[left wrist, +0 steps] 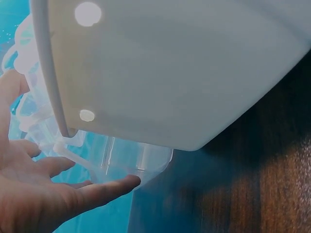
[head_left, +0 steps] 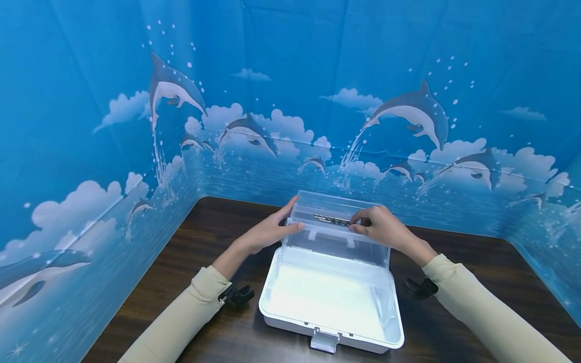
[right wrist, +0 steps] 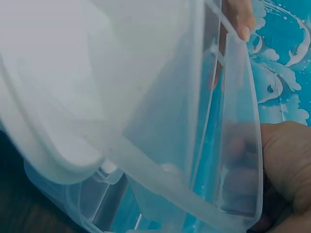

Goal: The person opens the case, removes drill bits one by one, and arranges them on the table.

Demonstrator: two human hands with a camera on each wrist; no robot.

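Note:
A white storage box (head_left: 329, 297) stands opened, with clear folding trays raised at its back. Several metal drill bits (head_left: 333, 220) lie together in the upper clear tray (head_left: 327, 200). At that tray's left end my left hand (head_left: 268, 232) steadies it, thumb on the near side and fingers spread along the far side. My right hand (head_left: 386, 227) reaches over the right end and pinches the bits' right ends between thumb and fingers. In the right wrist view the right hand's fingers (right wrist: 238, 155) show blurred through the tray wall; the bits cannot be made out there.
A dark wooden table (head_left: 181, 267) carries the box. Its latch (head_left: 325, 340) hangs at the near edge. Behind the table rises a blue curtain (head_left: 290, 65) printed with dolphins. Black straps with small devices (head_left: 238, 295) sit on both wrists.

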